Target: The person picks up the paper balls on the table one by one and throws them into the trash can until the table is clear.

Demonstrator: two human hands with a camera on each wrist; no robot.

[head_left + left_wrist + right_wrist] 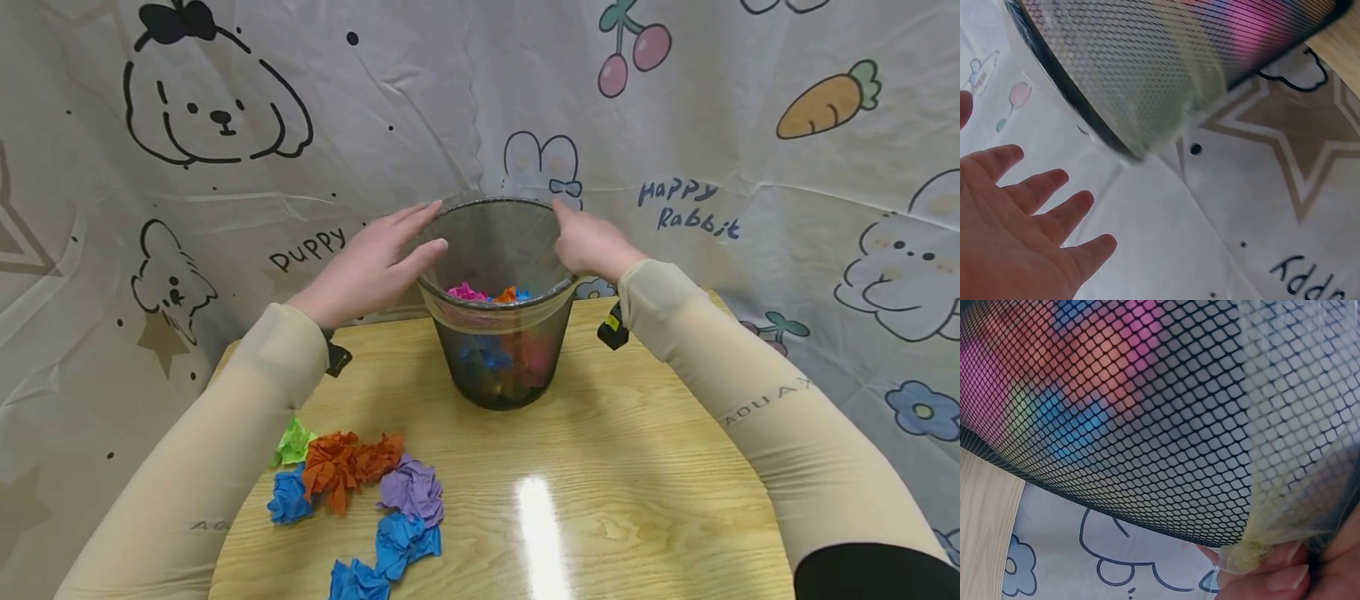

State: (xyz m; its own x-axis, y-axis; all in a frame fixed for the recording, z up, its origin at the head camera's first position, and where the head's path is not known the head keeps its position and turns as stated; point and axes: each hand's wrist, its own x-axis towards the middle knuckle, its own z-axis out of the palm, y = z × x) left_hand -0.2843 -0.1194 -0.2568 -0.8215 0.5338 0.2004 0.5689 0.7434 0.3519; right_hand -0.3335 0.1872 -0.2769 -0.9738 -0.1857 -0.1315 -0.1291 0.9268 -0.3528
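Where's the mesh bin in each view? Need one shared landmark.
Head: mesh bin at centre.
Left wrist: mesh bin across the top, cut off by the upper edge.
Right wrist: mesh bin fills most of the frame.
Shared landmark: translucent liner folded over its rim.

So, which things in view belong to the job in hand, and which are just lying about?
Seemingly in the job: mesh bin; clear liner, pinched by the right hand; crumpled paper inside.

Apparently lying about on the table: green paper; orange paper; purple paper; blue papers.
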